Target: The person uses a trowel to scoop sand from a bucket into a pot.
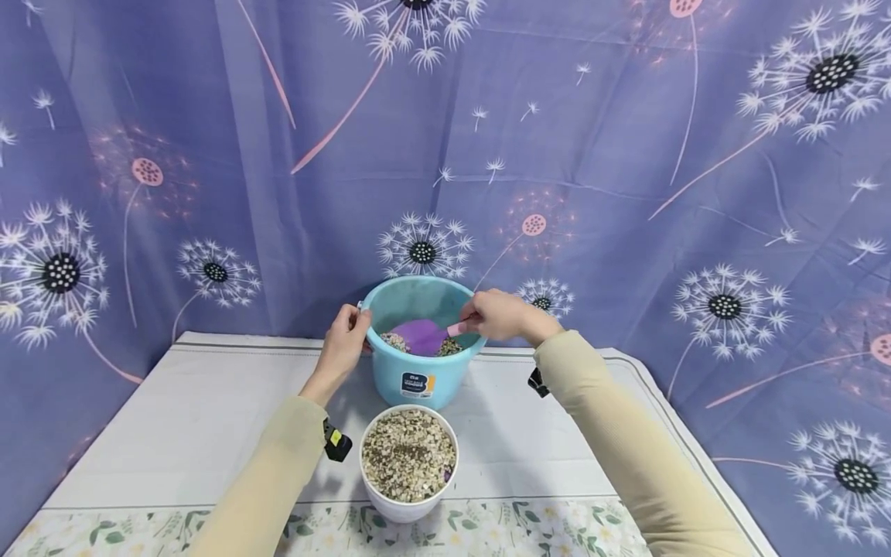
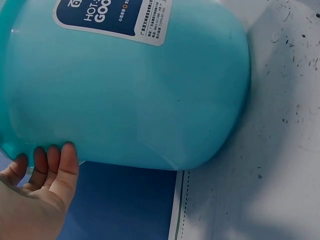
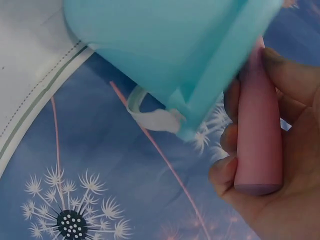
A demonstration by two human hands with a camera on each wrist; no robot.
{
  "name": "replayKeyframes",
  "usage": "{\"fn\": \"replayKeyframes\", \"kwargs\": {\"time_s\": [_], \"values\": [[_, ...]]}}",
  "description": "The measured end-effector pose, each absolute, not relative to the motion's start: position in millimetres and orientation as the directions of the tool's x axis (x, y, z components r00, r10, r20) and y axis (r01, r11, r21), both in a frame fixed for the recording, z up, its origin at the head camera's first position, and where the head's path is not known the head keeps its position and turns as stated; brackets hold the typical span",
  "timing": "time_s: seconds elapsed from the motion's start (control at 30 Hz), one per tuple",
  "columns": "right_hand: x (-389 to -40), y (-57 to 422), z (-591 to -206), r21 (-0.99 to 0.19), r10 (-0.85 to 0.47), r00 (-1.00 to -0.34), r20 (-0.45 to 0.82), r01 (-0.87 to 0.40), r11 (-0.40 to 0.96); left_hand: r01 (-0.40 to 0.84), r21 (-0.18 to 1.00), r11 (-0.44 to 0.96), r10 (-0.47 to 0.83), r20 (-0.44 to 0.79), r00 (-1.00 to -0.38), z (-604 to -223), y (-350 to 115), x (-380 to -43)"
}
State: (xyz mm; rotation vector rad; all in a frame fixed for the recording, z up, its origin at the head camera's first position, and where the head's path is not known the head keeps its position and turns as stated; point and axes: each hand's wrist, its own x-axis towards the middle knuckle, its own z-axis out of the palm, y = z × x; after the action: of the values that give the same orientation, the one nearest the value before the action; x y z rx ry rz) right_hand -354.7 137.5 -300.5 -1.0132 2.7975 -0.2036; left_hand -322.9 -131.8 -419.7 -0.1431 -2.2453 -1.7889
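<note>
My left hand (image 1: 339,348) grips the rim of a light blue plastic bucket (image 1: 386,379) at its left side, thumb at the top edge and fingers along the outside. In my right hand (image 1: 503,316) is a small trowel with a purple blade (image 1: 420,338), which reaches over the bucket's right rim and down inside. Fingers and thumb wrap its pink handle (image 3: 258,130) in the right wrist view. Coarse, speckled grainy soil mix (image 1: 449,347) lies in the bucket around the blade, partly hidden by the front wall.
A white pot (image 1: 402,512) filled with similar grainy mix (image 1: 409,456) stands in front of the bucket, with a bit of purple at its right edge. The white table (image 1: 209,418) ends behind the bucket at a dandelion-print curtain (image 1: 334,224). Dark specks dot the tabletop.
</note>
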Motion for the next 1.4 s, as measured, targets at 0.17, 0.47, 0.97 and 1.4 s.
{"fn": "replayKeyframes", "kwargs": {"time_s": [0.17,0.47,0.97,1.4], "values": [[-353.6,148.0,-294.8,-0.26,-0.648,-0.759,-0.064,-0.614,0.745,0.23,0.944,0.237,-0.093,0.258,-0.962,-418.0,-135.1,-322.4],[-351.0,164.2,-298.7,-0.368,-0.588,-0.808,-0.035,-0.536,0.76,0.209,0.941,0.264,-0.115,0.246,-0.962,-420.3,-139.2,-326.9],[-349.9,171.1,-310.5,-0.373,-0.533,-0.845,0.024,-0.503,0.78,0.202,0.945,0.257,-0.136,0.242,-0.961,-420.1,-138.9,-325.9],[-347.7,163.4,-308.3,-0.334,-0.506,-0.862,-0.018,-0.472,0.816,0.218,0.946,0.239,-0.099,0.247,-0.964,-421.3,-131.3,-325.5]]}}
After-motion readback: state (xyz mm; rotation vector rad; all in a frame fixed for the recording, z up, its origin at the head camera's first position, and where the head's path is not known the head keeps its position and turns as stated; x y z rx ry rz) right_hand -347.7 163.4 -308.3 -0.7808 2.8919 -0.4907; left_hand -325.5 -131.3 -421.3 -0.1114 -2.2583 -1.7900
